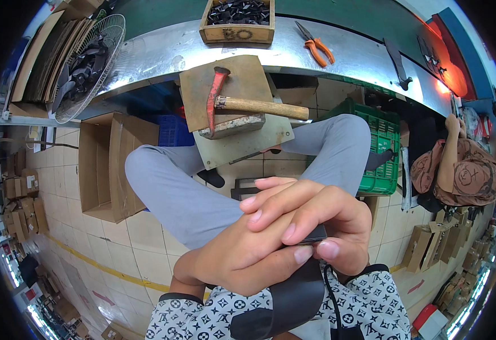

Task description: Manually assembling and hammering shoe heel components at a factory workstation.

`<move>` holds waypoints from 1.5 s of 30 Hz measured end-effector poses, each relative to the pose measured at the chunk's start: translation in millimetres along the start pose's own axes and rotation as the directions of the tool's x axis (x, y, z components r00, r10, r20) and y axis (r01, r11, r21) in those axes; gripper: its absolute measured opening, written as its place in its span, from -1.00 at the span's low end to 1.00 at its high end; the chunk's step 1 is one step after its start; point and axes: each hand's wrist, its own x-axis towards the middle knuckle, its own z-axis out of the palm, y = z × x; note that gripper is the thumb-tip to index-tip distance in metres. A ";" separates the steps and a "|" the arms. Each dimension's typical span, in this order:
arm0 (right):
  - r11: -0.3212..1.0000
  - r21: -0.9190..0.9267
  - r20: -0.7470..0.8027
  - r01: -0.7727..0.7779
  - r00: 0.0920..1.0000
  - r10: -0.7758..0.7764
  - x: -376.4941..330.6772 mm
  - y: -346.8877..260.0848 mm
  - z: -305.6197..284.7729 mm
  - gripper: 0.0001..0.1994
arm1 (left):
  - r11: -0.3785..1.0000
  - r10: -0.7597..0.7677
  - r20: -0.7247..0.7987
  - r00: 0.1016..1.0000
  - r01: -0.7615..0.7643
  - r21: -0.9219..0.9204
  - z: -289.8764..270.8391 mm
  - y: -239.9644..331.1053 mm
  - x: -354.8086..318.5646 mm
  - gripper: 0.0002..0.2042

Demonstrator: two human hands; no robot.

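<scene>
Close in front of me both hands are clasped together. My left hand comes in from the left, its thumb pressed by a small black object; its other fingers are mostly covered. From the right, my right hand folds its fingers over the back of the left one, its thumb beside the same object. What kind of object it is cannot be made out. Beyond my knees a hammer with a red head and wooden handle lies across a metal block, beside a brown sheet on a small plate-topped stand.
A metal-edged bench carries a wooden box of dark parts, orange-handled pliers and a wire basket. A cardboard box stands left, a green crate right. Another person works at the right.
</scene>
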 end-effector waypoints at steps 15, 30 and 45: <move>0.992 0.011 -0.089 -0.129 0.988 0.129 5.2 -12.7 6.6 -0.70 | 0.991 -0.101 -0.153 0.983 0.113 0.072 12.9 1.9 -4.3 -0.70; 0.986 0.152 0.069 -0.065 0.996 0.056 1.6 4.2 -7.5 -0.75 | 0.979 -0.011 -0.069 0.998 0.025 0.203 6.7 -4.4 -2.5 -0.73; 0.996 0.048 0.026 0.075 0.997 -0.076 -4.7 -0.2 -8.0 -0.67 | 0.999 -0.029 -0.076 0.997 0.026 -0.040 14.0 2.3 -2.7 -0.74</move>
